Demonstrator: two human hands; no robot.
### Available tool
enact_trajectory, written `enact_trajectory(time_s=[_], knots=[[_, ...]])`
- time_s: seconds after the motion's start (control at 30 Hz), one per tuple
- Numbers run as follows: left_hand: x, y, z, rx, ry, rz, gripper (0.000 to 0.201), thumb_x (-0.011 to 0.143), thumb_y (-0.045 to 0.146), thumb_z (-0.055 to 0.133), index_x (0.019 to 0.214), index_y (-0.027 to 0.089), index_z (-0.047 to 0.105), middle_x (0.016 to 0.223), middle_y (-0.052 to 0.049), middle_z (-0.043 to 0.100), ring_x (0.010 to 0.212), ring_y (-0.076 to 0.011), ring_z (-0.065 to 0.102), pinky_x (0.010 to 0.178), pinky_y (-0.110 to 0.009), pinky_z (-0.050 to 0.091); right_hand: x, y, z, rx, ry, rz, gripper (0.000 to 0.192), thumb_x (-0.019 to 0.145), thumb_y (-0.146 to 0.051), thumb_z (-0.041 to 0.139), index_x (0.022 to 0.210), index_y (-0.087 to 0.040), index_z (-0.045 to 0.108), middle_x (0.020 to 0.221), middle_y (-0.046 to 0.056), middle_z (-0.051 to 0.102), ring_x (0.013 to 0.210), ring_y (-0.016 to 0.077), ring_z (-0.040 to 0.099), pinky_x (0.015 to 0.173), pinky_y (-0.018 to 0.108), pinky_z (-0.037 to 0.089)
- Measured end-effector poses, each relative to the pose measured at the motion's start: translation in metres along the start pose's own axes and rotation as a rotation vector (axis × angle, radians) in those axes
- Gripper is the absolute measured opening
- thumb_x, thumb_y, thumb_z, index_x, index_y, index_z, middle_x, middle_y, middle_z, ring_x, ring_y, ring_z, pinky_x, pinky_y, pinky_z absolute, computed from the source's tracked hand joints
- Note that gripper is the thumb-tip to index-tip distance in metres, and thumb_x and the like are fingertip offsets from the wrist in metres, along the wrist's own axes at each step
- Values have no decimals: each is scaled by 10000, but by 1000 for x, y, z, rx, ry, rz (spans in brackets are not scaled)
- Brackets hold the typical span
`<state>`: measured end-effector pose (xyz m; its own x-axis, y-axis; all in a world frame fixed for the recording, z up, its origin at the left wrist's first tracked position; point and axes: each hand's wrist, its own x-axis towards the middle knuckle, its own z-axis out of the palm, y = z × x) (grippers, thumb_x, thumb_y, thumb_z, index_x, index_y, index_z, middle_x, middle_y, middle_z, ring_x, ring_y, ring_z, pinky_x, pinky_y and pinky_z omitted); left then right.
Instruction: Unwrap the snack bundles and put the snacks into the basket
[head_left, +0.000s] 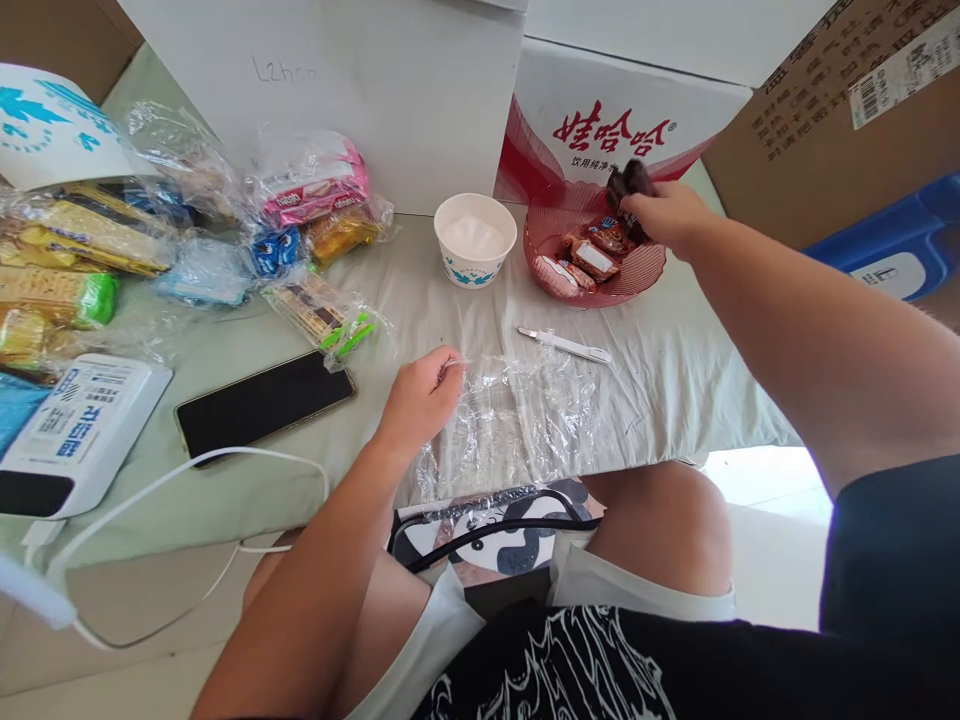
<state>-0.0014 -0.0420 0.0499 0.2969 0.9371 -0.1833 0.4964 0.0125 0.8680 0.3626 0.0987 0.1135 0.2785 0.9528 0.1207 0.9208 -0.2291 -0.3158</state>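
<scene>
My right hand point(664, 215) is stretched out over the red see-through bowl point(551, 225) and is closed on dark-wrapped snack packets point(628, 182). The bowl holds several wrapped snacks point(592, 255). My left hand point(421, 397) rests on the cloth-covered surface and pinches the edge of a clear plastic bag point(525, 420) that lies flat in front of me. A white paper bowl point(475, 240) stands just left of the red bowl. A small white utility knife point(564, 345) lies between the bowls and the bag.
Bags of wrapped snacks point(311, 190) and biscuit packs point(67, 250) crowd the left side. A black phone point(262, 405), a white power bank point(79, 430) with cable, white boxes point(360, 80) behind, a cardboard box point(840, 110) and a blue stool point(892, 245) at right.
</scene>
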Motion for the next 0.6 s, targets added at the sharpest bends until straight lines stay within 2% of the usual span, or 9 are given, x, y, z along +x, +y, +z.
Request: enact_trajectory(time_s=[0.1,0.2,0.27,0.43,0.5,0.6], knots=[[2,-1,1,12,3,2,246,921,351,453,739,224,560,610,18,566,588,-161,505,615,-310,366,-5,-11,-8,-218,-137,96,240,930,-274,604,895,-52,686,1018,187,754,1020,226,681,863,367,459],[2,-1,1,26,4,4,249,926,355,454,751,222,570,606,20,570,573,-156,497,609,-309,364,-10,-21,-9,-274,-69,12,153,903,-214,602,910,-80,674,1138,219,753,1148,269,670,925,382,457],[2,-1,2,36,6,8,247,926,355,454,757,222,574,603,20,571,569,-156,496,606,-311,359,-11,-22,-7,-258,-66,2,191,912,-230,586,960,-71,681,1193,229,743,1175,274,662,935,390,456],[2,-2,1,18,-9,-2,245,923,361,454,755,224,568,620,13,582,591,-163,516,619,-315,372,-7,-20,-5,-262,-159,1,269,879,-158,621,1108,-39,696,1208,209,747,1160,264,664,941,409,452],[3,-3,1,-10,-7,-8,244,923,359,459,751,225,567,628,11,590,608,-166,536,626,-314,384,-9,-22,-7,-240,-131,-7,266,880,-147,620,1113,-49,702,1205,205,748,1150,257,667,958,409,458],[4,-4,-2,-41,7,14,242,918,347,470,739,222,573,635,8,603,627,-165,558,636,-311,392,-38,-29,-4,-48,35,-104,280,887,-112,540,1114,-103,703,1175,162,756,1094,225,686,977,394,492]])
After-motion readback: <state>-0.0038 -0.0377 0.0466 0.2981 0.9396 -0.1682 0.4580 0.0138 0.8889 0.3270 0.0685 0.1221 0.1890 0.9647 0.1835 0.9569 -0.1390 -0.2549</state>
